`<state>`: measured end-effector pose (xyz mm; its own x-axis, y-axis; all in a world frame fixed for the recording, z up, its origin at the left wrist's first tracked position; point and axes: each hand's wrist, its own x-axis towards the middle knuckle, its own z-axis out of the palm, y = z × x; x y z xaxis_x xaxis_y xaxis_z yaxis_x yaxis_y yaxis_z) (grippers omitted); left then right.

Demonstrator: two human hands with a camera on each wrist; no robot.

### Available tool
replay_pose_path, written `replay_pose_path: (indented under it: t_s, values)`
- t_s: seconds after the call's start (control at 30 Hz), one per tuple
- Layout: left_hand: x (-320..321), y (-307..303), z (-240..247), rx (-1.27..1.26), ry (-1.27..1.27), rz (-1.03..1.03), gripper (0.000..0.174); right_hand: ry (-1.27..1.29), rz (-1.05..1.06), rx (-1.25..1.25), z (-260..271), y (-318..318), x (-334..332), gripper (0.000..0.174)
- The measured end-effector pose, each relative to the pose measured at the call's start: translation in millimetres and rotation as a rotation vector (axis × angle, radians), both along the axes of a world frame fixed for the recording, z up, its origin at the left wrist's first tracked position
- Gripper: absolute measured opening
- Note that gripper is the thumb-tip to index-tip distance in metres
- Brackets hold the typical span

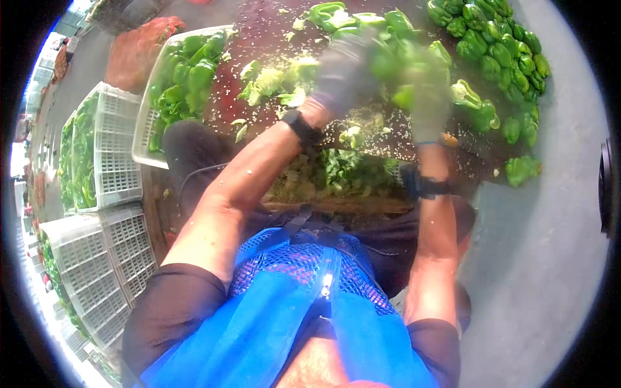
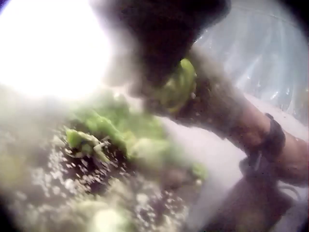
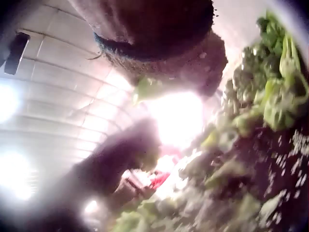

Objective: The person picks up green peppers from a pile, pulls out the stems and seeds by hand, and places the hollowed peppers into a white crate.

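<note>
Both hands wear gloves and are blurred over a dark tabletop strewn with pale seeds. My left hand reaches in from the left, its fingers near a blurred green bell pepper; I cannot tell whether it holds anything. On the right, my right hand grips a green bell pepper, whose light green part shows under the glove in the right wrist view. In the left wrist view this green part lies between the two hands. Torn pepper cores lie left of my left hand.
Whole green peppers are heaped at the table's right side. A white crate of peppers stands at the left, with more white crates beyond it. Pepper scraps lie below the table's near edge. A red sack is further back.
</note>
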<state>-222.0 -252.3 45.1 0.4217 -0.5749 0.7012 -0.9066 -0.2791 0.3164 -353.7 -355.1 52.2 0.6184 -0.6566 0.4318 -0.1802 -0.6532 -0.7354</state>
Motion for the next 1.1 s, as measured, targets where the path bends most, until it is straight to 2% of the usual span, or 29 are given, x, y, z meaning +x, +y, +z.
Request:
replay_pose_path:
  t_s: [0.03,0.07,0.1,0.13,0.17,0.23,0.3,0.37,0.4,0.43,0.5,0.6,0.67,0.73,0.77,0.83,0.93,0.97,1.03,1.1]
  values:
    - [-6.9,5.9,-4.7,0.026,-0.039,0.013,0.053,0.034,0.093,0.038,6.7,16.2,6.7,0.04]
    - [-11.9,10.4,-7.4,0.049,-0.086,0.024,0.058,-0.031,0.051,0.083,3.2,10.5,5.9,0.04]
    - [6.5,14.1,-19.2,-0.021,0.441,-0.186,0.053,-0.099,0.011,0.127,-0.4,4.9,5.1,0.041]
    - [22.0,24.7,-22.7,-0.071,0.825,-0.352,0.052,-0.163,-0.042,0.292,9.8,4.1,-0.3,0.041]
    - [32.6,36.3,-28.7,-0.114,1.098,-0.571,0.051,-0.244,-0.102,0.454,20.2,3.5,-6.0,0.042]
    - [35.6,56.9,-23.3,-0.232,1.439,-0.852,0.049,-0.317,0.06,0.506,28.6,7.2,-12.8,0.04]
    - [12.0,77.0,-2.5,-0.466,1.936,-0.904,0.058,-0.296,0.169,0.749,31.8,20.5,-15.0,0.04]
    - [10.0,79.1,-28.7,-0.404,1.744,-0.873,0.059,-0.283,0.303,0.905,24.8,27.8,-18.6,0.041]
    - [4.7,82.1,-21.0,-0.474,1.962,-0.993,0.06,-0.248,0.358,0.916,26.6,34.6,-19.8,0.043]
    - [-0.5,85.1,-13.2,-0.54,2.191,-1.085,0.06,-0.253,0.336,1.054,26.5,43.0,-19.3,0.043]
    - [-3.5,91.4,-19.9,-0.319,1.886,-0.942,0.059,-0.282,0.327,1.261,13.7,49.6,-12.5,0.044]
    - [-3.9,94.6,-43.9,-0.198,1.691,-0.839,0.054,-0.25,0.389,1.313,8.5,61.8,-16.1,0.044]
    - [-3.6,101.7,-48.5,-0.091,1.623,-0.724,0.05,-0.257,0.515,1.319,0.5,66.8,-20.3,0.046]
    - [0.1,101.9,-67.3,0.001,1.494,-0.637,0.045,-0.268,0.458,1.442,0.7,75.7,-19.5,0.048]
    - [10.6,95.4,-88.8,0.174,1.253,-0.612,0.044,-0.241,0.394,1.312,-9.4,77.5,-20.5,0.049]
    - [-0.8,90.8,-68.5,0.185,1.646,-0.257,0.057,-0.222,0.362,1.322,-16.7,80.0,-21.6,0.05]
    - [-24.0,92.1,-26.5,0.63,1.023,0.094,0.072,-0.203,0.29,1.278,-42.7,76.9,-18.3,0.049]
    - [-25.2,88.5,-27.9,0.639,1.054,0.131,0.083,-0.199,0.265,1.253,-56.0,73.9,-14.8,0.048]
    - [-22.6,83.1,-59.4,0.445,0.737,0.156,0.086,-0.201,0.185,1.21,-64.2,74.3,-9.9,0.043]
    - [-21.8,83.9,-68.7,0.538,0.568,0.203,0.087,-0.187,0.148,1.251,-62.1,75.8,-7.5,0.043]
